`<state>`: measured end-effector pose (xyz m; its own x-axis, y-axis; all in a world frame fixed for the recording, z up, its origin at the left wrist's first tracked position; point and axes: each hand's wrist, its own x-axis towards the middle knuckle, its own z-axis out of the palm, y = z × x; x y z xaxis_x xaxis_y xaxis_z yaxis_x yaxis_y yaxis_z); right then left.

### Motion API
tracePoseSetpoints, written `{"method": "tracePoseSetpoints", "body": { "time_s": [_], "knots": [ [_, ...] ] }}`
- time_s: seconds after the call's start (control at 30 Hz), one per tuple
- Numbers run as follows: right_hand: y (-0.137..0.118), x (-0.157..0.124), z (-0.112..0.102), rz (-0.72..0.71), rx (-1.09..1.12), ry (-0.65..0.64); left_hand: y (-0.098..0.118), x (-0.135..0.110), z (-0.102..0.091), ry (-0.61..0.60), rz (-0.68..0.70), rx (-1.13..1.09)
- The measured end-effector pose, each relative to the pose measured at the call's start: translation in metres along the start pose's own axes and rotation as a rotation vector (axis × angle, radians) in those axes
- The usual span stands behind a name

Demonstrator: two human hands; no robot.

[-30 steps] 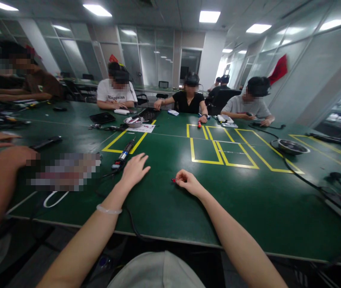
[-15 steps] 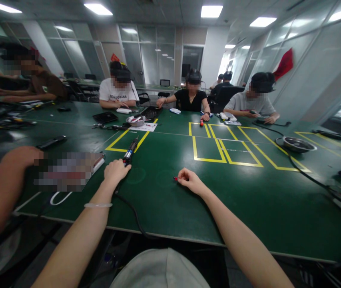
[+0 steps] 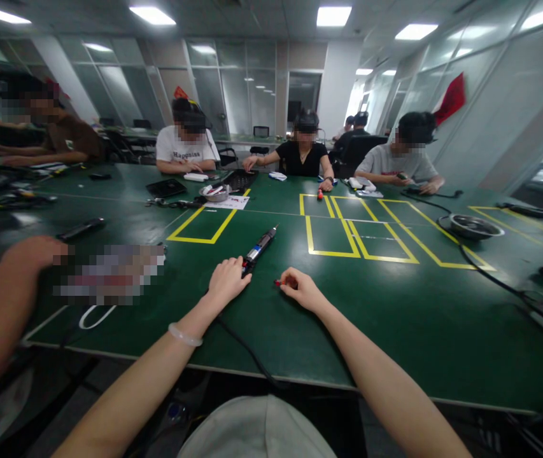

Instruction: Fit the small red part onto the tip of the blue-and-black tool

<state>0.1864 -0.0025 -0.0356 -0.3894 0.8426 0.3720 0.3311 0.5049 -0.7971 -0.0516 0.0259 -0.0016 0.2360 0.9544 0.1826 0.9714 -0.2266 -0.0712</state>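
My left hand (image 3: 227, 280) is wrapped round the rear of a slim electric screwdriver (image 3: 258, 249), black and silver with a blue band. Its pointed tip faces away from me and to the right, just above or on the green table (image 3: 271, 334); I cannot tell which. A black cord (image 3: 247, 348) runs from behind this hand to the table's front edge. To the right, my right hand (image 3: 300, 291) pinches a small red and dark piece (image 3: 277, 282) low over the tabletop. Its kind is too small to make out.
Yellow tape outlines (image 3: 333, 256) mark the table ahead. A metal bowl (image 3: 476, 226) stands at right beside a long black cable. Another person's arm (image 3: 8, 299) reaches in at left, near a blurred-out flat item (image 3: 109, 273). Several people sit across the table.
My left hand has moved right with the electric screwdriver, bringing it closer to my right hand. The screwdriver's tip has swung further right. My right hand stays almost in place.
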Motion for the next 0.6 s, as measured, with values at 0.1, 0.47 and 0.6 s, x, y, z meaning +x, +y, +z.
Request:
{"method": "tracePoseSetpoints", "body": {
  "time_s": [0.1,0.47,0.6],
  "knots": [
    [-0.003,0.0,0.0,-0.043,-0.11,0.024,0.023,-0.005,0.0,0.014,0.059,-0.048],
    [-0.008,-0.002,0.004,-0.02,-0.403,0.055,0.062,-0.015,-0.003,0.025,0.181,-0.142],
    [-0.01,-0.002,0.004,-0.014,-0.409,0.07,0.061,-0.015,-0.004,0.007,0.172,-0.154]
  ]
}}
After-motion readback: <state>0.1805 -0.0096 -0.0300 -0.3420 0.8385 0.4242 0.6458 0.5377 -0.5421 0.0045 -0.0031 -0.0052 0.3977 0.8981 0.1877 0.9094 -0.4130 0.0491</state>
